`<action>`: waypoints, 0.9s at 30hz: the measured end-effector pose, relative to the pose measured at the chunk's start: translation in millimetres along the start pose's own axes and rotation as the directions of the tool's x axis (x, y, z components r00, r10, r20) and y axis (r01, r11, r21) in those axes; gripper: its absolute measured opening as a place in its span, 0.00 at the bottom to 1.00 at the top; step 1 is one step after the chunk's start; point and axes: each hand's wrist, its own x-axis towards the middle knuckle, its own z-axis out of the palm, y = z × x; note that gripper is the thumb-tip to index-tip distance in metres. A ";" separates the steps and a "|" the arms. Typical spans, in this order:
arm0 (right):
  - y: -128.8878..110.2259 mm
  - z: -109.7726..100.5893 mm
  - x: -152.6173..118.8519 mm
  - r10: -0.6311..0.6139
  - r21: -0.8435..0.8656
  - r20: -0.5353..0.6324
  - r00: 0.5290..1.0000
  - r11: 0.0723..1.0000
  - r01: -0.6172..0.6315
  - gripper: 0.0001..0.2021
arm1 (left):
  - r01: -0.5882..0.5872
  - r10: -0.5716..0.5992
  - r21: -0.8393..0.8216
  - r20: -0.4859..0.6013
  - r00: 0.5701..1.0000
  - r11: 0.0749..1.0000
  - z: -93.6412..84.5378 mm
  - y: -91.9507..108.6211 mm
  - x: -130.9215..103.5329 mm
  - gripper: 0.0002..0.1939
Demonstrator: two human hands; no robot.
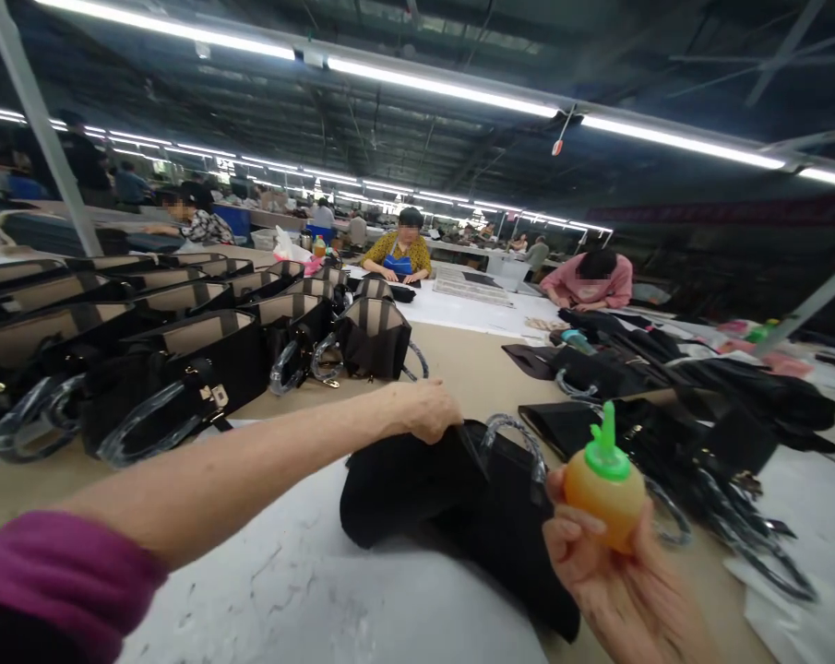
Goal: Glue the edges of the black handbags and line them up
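Observation:
A black handbag (506, 516) lies in front of me on a white sheet, with a plastic-wrapped handle (518, 429) at its top. My left hand (427, 409) is closed on the upper edge of its black panel (410, 484), which bends away from the rest of the bag. Raised at the right, my right hand (603, 563) grips a round squeeze bottle (607, 489) of amber liquid. Its green nozzle points up. The bottle is apart from the bag.
Rows of black handbags (182, 369) stand at the left. More black bags and panels (700, 424) are piled at the right. The white sheet (320, 599) covers the near table. Two people (398, 254) (593, 281) work across the table, and a metal post (43, 129) rises at the left.

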 end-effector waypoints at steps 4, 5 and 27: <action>12.1 8.4 -3.1 0.037 -0.017 0.037 0.999 0.999 -0.037 0.34 | -0.005 0.012 0.060 -0.115 0.993 0.998 -20.2 20.9 -69.0 0.08; 17.4 13.1 -5.0 0.053 -0.016 0.057 0.997 0.999 -0.052 0.33 | 0.029 -0.021 0.065 -0.117 0.993 0.997 -24.2 31.2 -88.3 0.08; 138.0 97.3 -18.0 0.282 -0.192 0.462 0.841 0.958 -0.215 0.11 | 0.372 -0.711 -0.723 -0.229 0.665 0.582 19.3 102.7 -213.1 0.16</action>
